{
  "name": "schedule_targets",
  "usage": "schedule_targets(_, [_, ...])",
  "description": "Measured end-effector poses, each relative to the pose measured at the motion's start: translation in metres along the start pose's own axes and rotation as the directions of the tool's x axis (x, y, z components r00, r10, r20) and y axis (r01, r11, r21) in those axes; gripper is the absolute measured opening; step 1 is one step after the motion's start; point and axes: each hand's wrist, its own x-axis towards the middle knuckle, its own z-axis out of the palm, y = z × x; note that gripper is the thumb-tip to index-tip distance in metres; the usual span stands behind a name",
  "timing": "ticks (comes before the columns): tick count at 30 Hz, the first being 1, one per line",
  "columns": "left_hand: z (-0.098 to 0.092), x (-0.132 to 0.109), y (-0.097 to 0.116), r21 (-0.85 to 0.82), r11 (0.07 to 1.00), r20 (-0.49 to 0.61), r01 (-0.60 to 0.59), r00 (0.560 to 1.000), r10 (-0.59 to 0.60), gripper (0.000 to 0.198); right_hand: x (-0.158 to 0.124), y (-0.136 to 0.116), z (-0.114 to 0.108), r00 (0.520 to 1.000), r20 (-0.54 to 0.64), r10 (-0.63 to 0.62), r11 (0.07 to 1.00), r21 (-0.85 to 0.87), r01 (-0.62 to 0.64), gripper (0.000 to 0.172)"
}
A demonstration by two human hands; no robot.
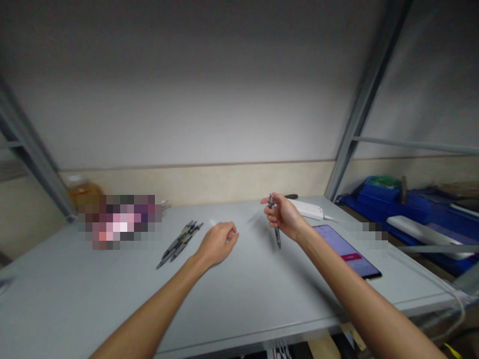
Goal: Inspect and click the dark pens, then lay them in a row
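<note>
pens: one pen (pixel 277 237) in the grasp, tilted, its lower tip just left of the phone (pixel 348 247); at least three loose pens (pixel 179 244) lie overlapped well left of the phone, too tangled to count exactly.
hands: two. the right hand (pixel 282 214), just left of the phone, pinches the pen between thumb and fingers, its forearm crossing over the phone's near edge. the left hand (pixel 218 243), farther left of the phone, rests on the counter with fingers curled in; whether it grips anything cannot be told.
phone: one, face up, screen lit, a red band across it.
white block: one (pixel 310 209), behind the phone, with one pale cord (pixel 335 219) leading right.
jar: one (pixel 84 193), amber, blurred, far left of the phone and behind it.
pixelated patches: two, one large (pixel 121 219) far left of the phone, one small (pixel 374 232) just right of it.
counter: one (pixel 247 294), pale grey and smooth, under the phone.
posts: two, grey metal; the left one (pixel 35 154) far from the phone, the right one (pixel 368 94) behind it.
wall: grey-white (pixel 209 124), cream along the bottom, behind the phone.
blue things: a heap (pixel 377 194) beyond the right post, right of the phone.
</note>
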Motion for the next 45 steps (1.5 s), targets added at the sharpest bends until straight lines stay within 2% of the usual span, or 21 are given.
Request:
schedule_targets(3, [-0.003, 0.000, 0.000, 0.116, 0.993, 0.000, 0.001, 1.000, -0.001, 0.016, 0.004, 0.009, -0.008, 0.991, -0.101, -0.088, 0.962, -0.265, 0.059, 0.021])
schedule_targets(5, [-0.006, 0.000, 0.001, 0.215, 0.976, 0.002, 0.026, 1.000, -0.027, 0.016, 0.007, 0.013, -0.016, 0.985, -0.115, -0.128, 0.860, -0.507, 0.053, 0.020])
schedule_targets(7, [-0.009, 0.000, 0.002, 0.312, 0.948, 0.010, 0.067, 0.997, -0.073, 0.018, 0.009, 0.018, -0.024, 0.985, -0.077, -0.155, 0.653, -0.756, 0.044, 0.020])
schedule_targets(9, [-0.012, 0.001, 0.001, 0.396, 0.911, 0.015, 0.116, 0.991, -0.133, 0.019, 0.010, 0.022, -0.033, 0.980, -0.041, -0.194, 0.335, -0.942, 0.027, 0.017])
schedule_targets(11, [-0.015, 0.001, 0.000, 0.463, 0.871, 0.002, 0.166, 0.982, -0.188, 0.021, 0.011, 0.027, -0.042, 0.967, -0.033, -0.253, 0.086, -0.996, -0.011, 0.016])
schedule_targets(13, [-0.017, 0.000, -0.002, 0.507, 0.837, -0.016, 0.205, 0.973, -0.228, 0.023, 0.011, 0.030, -0.048, 0.964, -0.040, -0.265, -0.074, -0.995, -0.062, 0.020])
schedule_targets(16, [-0.019, -0.001, -0.006, 0.539, 0.805, -0.015, 0.248, 0.958, -0.286, 0.026, 0.008, 0.033, -0.054, 0.970, -0.033, -0.240, -0.253, -0.963, -0.095, 0.023])
schedule_targets(18, [-0.019, -0.002, -0.008, 0.550, 0.792, 0.008, 0.266, 0.946, -0.324, 0.028, 0.006, 0.032, -0.056, 0.973, -0.024, -0.229, -0.325, -0.940, -0.100, 0.023])
schedule_targets(22, [-0.019, -0.003, -0.008, 0.562, 0.781, 0.055, 0.273, 0.930, -0.365, 0.031, 0.004, 0.027, -0.059, 0.970, -0.021, -0.241, -0.389, -0.914, -0.116, 0.025])
schedule_targets(25, [-0.021, -0.003, -0.008, 0.571, 0.777, 0.062, 0.264, 0.930, -0.362, 0.033, 0.002, 0.024, -0.062, 0.969, -0.021, -0.247, -0.395, -0.911, -0.121, 0.027])
schedule_targets(30, [-0.021, -0.003, -0.012, 0.584, 0.760, 0.020, 0.286, 0.931, -0.365, 0.036, 0.000, 0.023, -0.068, 0.967, -0.024, -0.252, -0.376, -0.919, -0.121, 0.025])
schedule_targets(38, [-0.020, -0.004, -0.013, 0.562, 0.771, 0.062, 0.300, 0.914, -0.401, 0.040, -0.002, 0.026, -0.071, 0.962, -0.047, -0.270, -0.299, -0.945, -0.131, 0.025])
schedule_targets(45, [-0.020, -0.004, -0.017, 0.580, 0.756, 0.032, 0.303, 0.919, -0.392, 0.039, -0.001, 0.028, -0.071, 0.958, -0.075, -0.275, -0.265, -0.952, -0.150, 0.031])
